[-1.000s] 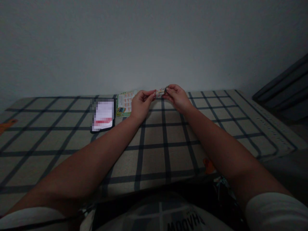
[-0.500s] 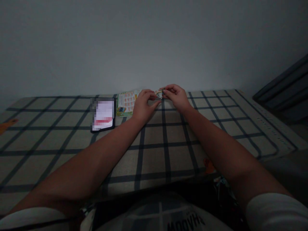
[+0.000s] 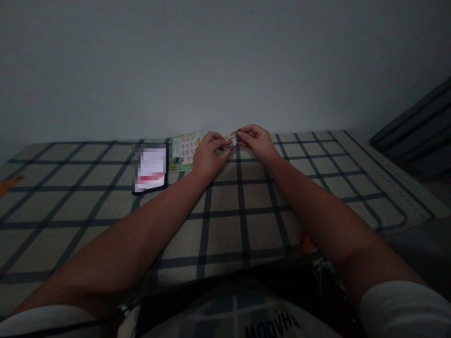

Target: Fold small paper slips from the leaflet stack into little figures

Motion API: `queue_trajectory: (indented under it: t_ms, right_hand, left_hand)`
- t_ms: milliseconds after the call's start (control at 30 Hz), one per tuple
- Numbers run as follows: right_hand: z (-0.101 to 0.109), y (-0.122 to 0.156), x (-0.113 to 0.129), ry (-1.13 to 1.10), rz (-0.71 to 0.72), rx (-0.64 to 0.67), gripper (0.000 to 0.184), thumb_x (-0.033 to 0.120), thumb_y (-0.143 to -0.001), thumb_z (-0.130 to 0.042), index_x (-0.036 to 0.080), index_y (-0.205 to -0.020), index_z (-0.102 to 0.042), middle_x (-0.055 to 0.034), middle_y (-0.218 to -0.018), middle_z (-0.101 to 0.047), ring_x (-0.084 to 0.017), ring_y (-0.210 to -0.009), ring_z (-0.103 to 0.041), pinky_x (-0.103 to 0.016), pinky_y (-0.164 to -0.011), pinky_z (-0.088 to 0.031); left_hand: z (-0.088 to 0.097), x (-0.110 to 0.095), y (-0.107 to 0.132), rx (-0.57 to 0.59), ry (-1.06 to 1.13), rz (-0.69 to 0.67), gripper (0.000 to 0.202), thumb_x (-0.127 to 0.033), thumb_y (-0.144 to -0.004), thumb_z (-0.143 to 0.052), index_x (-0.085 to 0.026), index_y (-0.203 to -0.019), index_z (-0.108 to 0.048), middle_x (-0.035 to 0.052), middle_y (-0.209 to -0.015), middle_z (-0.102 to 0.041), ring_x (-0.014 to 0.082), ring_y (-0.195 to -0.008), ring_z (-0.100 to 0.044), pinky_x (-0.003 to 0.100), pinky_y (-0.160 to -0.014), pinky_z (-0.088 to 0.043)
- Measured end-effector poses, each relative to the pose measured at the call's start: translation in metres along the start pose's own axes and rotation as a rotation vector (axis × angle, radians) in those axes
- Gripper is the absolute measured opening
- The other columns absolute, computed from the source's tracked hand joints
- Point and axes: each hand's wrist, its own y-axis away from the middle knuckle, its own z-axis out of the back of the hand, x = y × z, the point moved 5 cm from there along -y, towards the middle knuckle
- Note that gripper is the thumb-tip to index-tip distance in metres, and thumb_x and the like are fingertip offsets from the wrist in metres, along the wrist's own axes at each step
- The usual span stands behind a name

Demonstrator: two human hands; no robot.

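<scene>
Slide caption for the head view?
Left hand and right hand hold a small item beside a printed sheet on a checked tablecloth.

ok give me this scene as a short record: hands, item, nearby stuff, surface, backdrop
left hand: fingers and thumb at the left side of a small item, grip unclear
right hand: pinching the item's right end
item detail: light-coloured, too small to identify
nearby: printed sheets beside the left hand; dark-edged device further left, screen blurred
surface: checked cloth
backdrop: plain wall

Single head view: looks forward, down across tablecloth (image 3: 225, 192) toward wall (image 3: 225, 65).
</scene>
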Motion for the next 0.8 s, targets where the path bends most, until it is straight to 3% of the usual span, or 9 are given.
queue_trajectory:
  t_ms: [200,500,667,800]
  right_hand:
    - [0.003,-0.003,-0.006,-0.055,-0.02,0.004,0.036,0.039,-0.073,-0.088,0.022,-0.088,-0.06,0.0034,-0.082,-0.071,-0.012,-0.079,-0.072,-0.028,-0.081,-0.065]
    - [0.002,-0.005,-0.008,-0.036,-0.019,0.017,0.03,0.032,-0.079,-0.084,0.022,-0.089,-0.057,0.0039,-0.08,-0.069,-0.012,-0.08,-0.072,-0.029,-0.083,-0.064]
    - [0.001,-0.003,-0.003,-0.006,-0.039,-0.015,0.027,0.03,-0.082,-0.081,0.023,-0.089,-0.056,0.0042,-0.079,-0.067,-0.011,-0.079,-0.071,-0.027,-0.081,-0.064]
    - [0.001,-0.001,-0.002,0.017,-0.068,-0.001,0.029,0.032,-0.081,-0.082,0.023,-0.088,-0.055,0.0038,-0.082,-0.067,-0.011,-0.083,-0.07,-0.027,-0.083,-0.063]
  left_hand:
    - [-0.002,0.005,-0.001,-0.001,0.048,-0.003,0.008,-0.026,-0.089,-0.072,-0.021,-0.088,-0.078,0.0045,-0.098,-0.065,0.017,-0.084,-0.062,0.033,-0.081,-0.052]
    - [-0.003,0.008,-0.002,-0.055,0.125,0.081,0.016,-0.032,-0.087,-0.075,-0.021,-0.075,-0.072,0.002,-0.087,-0.071,0.0175,-0.085,-0.066,0.033,-0.083,-0.052]
    - [-0.001,0.012,0.001,-0.069,0.208,0.221,0.02,-0.039,-0.085,-0.079,-0.021,-0.093,-0.075,0.0035,-0.091,-0.076,0.0175,-0.082,-0.069,0.032,-0.082,-0.055]
    - [-0.008,0.02,0.002,-0.037,0.311,0.325,0.045,-0.037,-0.079,-0.083,-0.022,-0.12,-0.071,0.0073,-0.107,-0.077,0.0203,-0.092,-0.071,0.032,-0.077,-0.058]
